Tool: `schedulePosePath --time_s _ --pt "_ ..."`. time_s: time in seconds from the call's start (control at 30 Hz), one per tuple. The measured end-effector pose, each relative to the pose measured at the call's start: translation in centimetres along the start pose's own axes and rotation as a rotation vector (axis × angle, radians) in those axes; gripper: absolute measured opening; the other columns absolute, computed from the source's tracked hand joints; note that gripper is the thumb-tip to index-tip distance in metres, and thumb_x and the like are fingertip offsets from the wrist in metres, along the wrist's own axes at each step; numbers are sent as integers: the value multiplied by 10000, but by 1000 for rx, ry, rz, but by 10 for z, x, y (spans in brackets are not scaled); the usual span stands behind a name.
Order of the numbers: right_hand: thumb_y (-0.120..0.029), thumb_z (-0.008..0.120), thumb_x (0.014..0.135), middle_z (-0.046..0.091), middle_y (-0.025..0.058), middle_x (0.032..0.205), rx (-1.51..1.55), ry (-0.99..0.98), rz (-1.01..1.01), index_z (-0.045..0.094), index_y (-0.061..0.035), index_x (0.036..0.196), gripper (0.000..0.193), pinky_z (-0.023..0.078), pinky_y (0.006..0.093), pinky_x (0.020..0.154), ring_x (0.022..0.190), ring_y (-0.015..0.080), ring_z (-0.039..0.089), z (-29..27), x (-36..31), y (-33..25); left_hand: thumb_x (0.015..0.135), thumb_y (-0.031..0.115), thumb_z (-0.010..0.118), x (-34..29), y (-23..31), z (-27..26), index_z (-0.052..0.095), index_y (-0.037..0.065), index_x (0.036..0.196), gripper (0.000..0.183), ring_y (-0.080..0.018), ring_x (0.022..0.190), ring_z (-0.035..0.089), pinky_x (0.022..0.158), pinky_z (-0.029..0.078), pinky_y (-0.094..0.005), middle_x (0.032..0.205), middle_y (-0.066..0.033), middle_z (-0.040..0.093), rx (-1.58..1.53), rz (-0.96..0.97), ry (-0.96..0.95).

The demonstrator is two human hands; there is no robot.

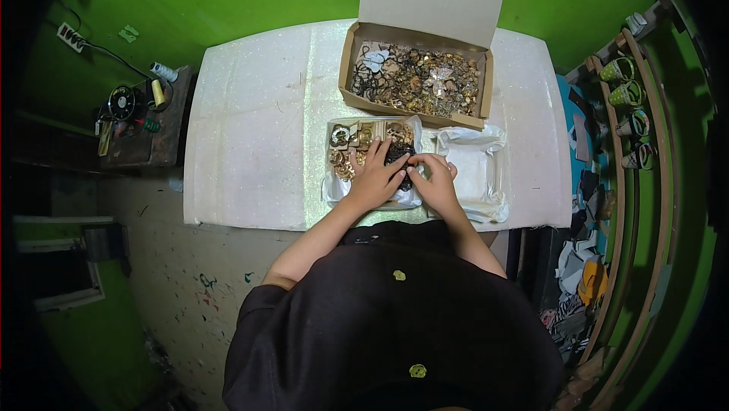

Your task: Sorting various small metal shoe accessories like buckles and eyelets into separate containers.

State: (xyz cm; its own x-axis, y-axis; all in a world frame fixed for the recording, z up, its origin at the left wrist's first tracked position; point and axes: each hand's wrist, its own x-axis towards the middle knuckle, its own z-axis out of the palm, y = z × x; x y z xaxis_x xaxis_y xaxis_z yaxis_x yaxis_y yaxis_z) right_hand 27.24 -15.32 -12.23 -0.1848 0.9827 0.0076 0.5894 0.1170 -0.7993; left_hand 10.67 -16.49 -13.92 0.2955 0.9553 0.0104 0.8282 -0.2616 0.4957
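A shallow tray [326, 194] lined with white plastic lies near the table's front edge. It holds gold-coloured metal pieces [342, 166], some of them ring- or buckle-shaped, and a clump of black pieces [398, 151] on its right side. My left hand [372, 181] rests over the tray's contents with its fingers spread. At the black clump, my right hand [435, 185] has its thumb and forefinger drawn together; whatever is between them is too small to make out.
Behind the tray stands an open cardboard box [417, 113], lid up, heaped with gold, silver and black trinkets. To the right lies another white-lined tray [472, 172]. The pale table [250, 122] backs onto a green wall. Shoes [626, 94] sit on a rack at right.
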Motion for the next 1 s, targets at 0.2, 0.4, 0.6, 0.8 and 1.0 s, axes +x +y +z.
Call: schedulePosePath --time_s 0.2,0.4,0.6,0.8,1.0 --pt "-190 621 766 615 27 962 0 116 -5 620 -130 932 177 237 408 916 1037 214 497 -3 -1 3 907 354 441 -2 1 0 452 259 1329 433 -383 1349 165 975 -4 -668 1444 -188 245 1 -22 14" --pt "-160 625 748 595 20 977 0 234 -66 617 -136 904 158 265 360 889 1009 214 500 -12 20 0 894 323 450 11 -3 -16 392 205 1364 488 -351 1352 180 966 26 -674 1445 -167 255 -19 -39 138" --pt "-150 613 744 585 15 982 -2 265 -175 602 -146 962 219 263 361 893 1004 211 496 -22 78 -22 884 308 454 40 -22 -33 265 193 1423 583 -286 1367 197 974 44 -675 1478 -114 222 -9 -46 163" --pt "-179 581 775 633 24 1015 -130 14 -257 650 -152 944 185 240 375 910 1021 208 529 -9 164 -38 850 218 503 45 -35 -43 333 218 1385 561 -217 1355 252 964 77 -690 1448 -55 287 44 -67 83" --pt "-225 636 760 614 48 1091 -480 -310 -170 643 -184 1051 294 233 517 933 1116 225 469 57 222 -30 829 220 523 37 -32 -46 360 210 1369 564 -224 1328 309 963 86 -654 1420 -48 334 21 -38 90"
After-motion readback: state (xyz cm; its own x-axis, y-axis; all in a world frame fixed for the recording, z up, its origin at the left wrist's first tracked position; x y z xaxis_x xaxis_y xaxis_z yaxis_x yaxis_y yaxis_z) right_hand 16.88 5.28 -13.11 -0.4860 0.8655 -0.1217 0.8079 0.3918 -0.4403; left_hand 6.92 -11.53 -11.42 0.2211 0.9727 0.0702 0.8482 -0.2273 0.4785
